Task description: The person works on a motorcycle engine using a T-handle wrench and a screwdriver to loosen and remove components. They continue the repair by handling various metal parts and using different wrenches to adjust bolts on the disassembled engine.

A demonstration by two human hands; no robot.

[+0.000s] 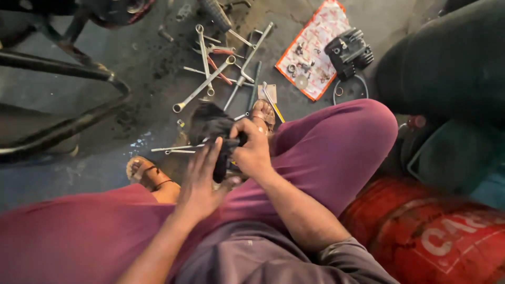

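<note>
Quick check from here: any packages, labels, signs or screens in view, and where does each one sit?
Printed sheet: flat on the floor, upper middle, rectangular, white with red pattern and orange border, small metal parts lying on it.
Red container: lower right beside the person's leg, rounded, red, with white printed lettering on its side.
No screens visible.

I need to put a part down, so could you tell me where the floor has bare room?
Bare floor lies between the metal frame and the left sandal. It is crowded ahead: wrenches, then the patterned cloth with small parts and an engine part.
</note>
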